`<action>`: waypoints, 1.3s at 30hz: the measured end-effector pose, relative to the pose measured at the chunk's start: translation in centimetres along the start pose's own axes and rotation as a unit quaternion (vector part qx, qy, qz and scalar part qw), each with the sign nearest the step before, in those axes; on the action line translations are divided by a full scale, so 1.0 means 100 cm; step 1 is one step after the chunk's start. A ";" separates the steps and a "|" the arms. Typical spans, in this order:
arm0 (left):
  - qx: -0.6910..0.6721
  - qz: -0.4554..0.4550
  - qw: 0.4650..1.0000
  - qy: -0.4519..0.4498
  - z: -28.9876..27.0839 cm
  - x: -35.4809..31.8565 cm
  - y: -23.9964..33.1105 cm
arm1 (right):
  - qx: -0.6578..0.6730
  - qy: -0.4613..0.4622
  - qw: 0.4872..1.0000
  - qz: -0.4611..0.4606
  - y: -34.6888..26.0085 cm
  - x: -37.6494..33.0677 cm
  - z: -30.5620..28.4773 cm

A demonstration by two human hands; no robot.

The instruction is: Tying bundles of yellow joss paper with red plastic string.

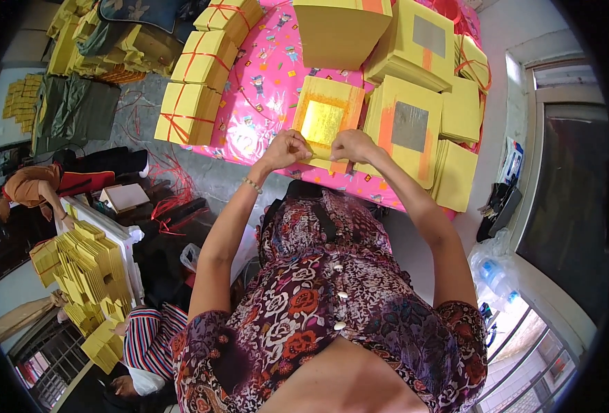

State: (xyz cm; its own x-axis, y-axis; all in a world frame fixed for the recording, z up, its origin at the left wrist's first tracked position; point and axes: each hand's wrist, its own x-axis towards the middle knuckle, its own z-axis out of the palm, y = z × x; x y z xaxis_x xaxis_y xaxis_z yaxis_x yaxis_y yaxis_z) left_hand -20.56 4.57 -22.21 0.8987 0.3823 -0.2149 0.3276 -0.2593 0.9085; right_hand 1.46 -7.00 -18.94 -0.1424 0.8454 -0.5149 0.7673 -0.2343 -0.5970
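A yellow paper sheet point(328, 86) with an orange border and a shiny gold foil square point(321, 122) lies in front of me on the pink table. My left hand point(289, 149) pinches its near edge at the left, fingers curled. At the right part of that same edge, my right hand point(354, 146) is closed too, thumb and fingertips together on the paper. Between the hands the edge looks slightly raised or folded; the fingers partly hide it. Right beside my right hand rests a stack of yellow sheets point(387, 103) with a silver square on top.
Red-tied yellow paper bundles point(184, 113) line the table's left side. More stacks point(342, 34) stand at the back and right. Printed pink cloth point(249, 131) covers the table. Red string point(173, 182) lies on the floor at left. Other people point(156, 337) sit by a yellow paper pile point(87, 268).
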 end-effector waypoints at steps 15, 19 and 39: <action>0.051 0.036 0.998 -0.002 -0.005 0.004 0.012 | -0.213 0.165 0.962 -0.053 -0.028 -0.021 0.040; 0.079 -0.035 0.996 -0.026 -0.013 0.001 0.033 | -0.146 0.064 0.987 0.004 -0.042 -0.024 0.001; 0.372 0.141 0.914 0.084 0.021 0.045 0.053 | -0.020 0.164 0.983 0.080 0.039 0.050 -0.090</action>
State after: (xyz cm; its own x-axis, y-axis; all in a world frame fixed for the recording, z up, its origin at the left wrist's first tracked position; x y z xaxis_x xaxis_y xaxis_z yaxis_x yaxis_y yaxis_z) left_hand -14.22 3.09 -19.14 0.9412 0.3215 0.1038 0.2539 -0.8759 0.4103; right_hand 9.38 0.62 -18.28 0.1855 0.9102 -0.3703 0.7885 -0.3628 -0.4967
